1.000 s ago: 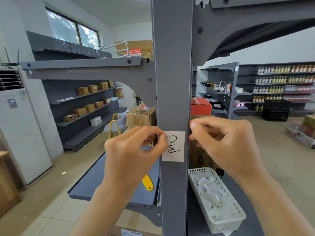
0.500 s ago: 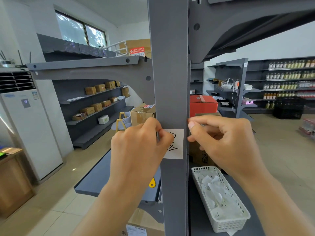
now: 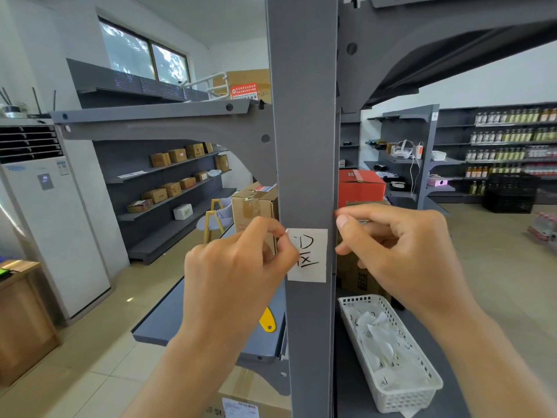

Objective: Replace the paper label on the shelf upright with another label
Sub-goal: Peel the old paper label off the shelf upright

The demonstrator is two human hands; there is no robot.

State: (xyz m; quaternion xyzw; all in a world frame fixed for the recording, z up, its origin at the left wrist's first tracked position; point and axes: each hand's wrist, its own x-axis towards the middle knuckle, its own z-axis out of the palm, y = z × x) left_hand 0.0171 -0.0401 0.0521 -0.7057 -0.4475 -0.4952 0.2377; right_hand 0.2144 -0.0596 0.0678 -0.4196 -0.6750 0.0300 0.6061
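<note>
The tall grey metal shelf upright [image 3: 304, 146] stands straight in front of me, its long axis vertical, filling the middle of my view from top to bottom. On the dark grey shelf board to its right sits a white plastic mesh basket [image 3: 422, 390] heaped with loose white paper slips, close beside the upright's lower right edge. My right hand [image 3: 401, 254] is at the upright's right edge, level with the label; the forefinger tip rests on that edge with the thumb below it, and I cannot tell whether they pinch anything. My left hand [image 3: 238, 267] is at the upright's left edge, thumb and forefinger closed together on the top left corner of the small white square paper label with black handwriting [image 3: 310, 256], which otherwise lies flat on the upright's front face. That corner is the point everything turns on: the label runs rightward from my left fingertips, so I judge the left hand nearer and the peel should go left to right, across the upright.
</note>
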